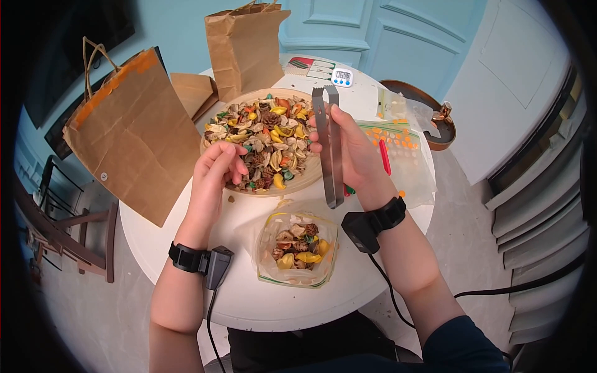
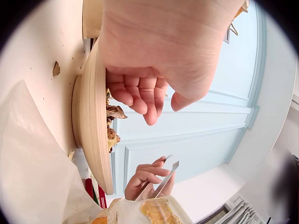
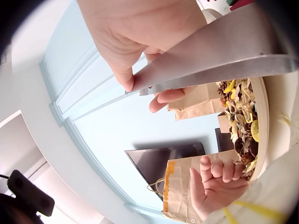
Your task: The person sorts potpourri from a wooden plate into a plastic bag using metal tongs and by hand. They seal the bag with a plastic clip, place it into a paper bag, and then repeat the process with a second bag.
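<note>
Metal tongs [image 1: 331, 168] stand nearly upright in my right hand [image 1: 356, 152], pinched between thumb and fingers, with their toothed ends pointing up. In the right wrist view, the thumb presses one arm of the tongs [image 3: 210, 51] near its end. My left hand [image 1: 214, 171] hovers over the near left edge of a round wooden tray [image 1: 314, 175], its fingers loosely bent and holding nothing. Dried potpourri [image 1: 273, 140] with petals, cones and yellow pieces heaps the tray. Nearer to me, an open clear plastic bag [image 1: 329, 264] contains a smaller amount of potpourri [image 1: 298, 252].
Brown paper bags [image 1: 134, 137] stand left of and behind the tray. A white timer [image 1: 341, 77] sits at the back. On the right lie a bag with orange pieces [image 1: 404, 158] and a red pen-like stick [image 1: 385, 157]. A wooden chair [image 1: 87, 230] stands at left.
</note>
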`<state>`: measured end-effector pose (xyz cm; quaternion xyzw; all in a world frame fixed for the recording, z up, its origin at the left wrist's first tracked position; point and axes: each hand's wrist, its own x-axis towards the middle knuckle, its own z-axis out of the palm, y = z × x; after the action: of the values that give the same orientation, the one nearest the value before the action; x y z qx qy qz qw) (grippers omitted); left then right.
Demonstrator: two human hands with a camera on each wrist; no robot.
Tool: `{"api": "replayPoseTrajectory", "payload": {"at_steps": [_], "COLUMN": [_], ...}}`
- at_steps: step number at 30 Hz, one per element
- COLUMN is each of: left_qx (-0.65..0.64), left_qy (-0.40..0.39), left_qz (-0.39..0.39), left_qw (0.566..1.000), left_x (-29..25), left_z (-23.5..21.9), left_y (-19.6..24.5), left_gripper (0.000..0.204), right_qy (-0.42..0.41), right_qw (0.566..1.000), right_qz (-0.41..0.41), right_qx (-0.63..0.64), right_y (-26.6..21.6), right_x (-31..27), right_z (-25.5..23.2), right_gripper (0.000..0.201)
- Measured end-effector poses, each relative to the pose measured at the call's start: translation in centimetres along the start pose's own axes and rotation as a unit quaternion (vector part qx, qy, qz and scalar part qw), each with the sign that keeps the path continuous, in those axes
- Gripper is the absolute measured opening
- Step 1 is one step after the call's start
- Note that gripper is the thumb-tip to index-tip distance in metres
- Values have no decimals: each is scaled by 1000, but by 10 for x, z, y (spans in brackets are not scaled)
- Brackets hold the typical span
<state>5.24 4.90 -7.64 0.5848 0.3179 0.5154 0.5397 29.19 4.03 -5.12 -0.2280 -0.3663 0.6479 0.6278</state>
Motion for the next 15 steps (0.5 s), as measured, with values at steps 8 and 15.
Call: {"api": "replayPoseTrajectory", "payload": {"at_steps": [8, 15], "left_qx": [0, 3], "left_qy": [-4, -7], "left_qz": [0, -1], "left_qw": [1000, 1000], "left_x": [0, -1], "left_z": [0, 0], "left_y": [0, 0], "left_gripper": [26, 27], "right_qy": [-27, -9], "right_qw": [999, 999], "right_qz": [14, 14], "right_qx": [28, 31], "right_y": [0, -1], "right_x": [0, 2], "right_z": [-2, -4], "right_gripper": [33, 40]}}
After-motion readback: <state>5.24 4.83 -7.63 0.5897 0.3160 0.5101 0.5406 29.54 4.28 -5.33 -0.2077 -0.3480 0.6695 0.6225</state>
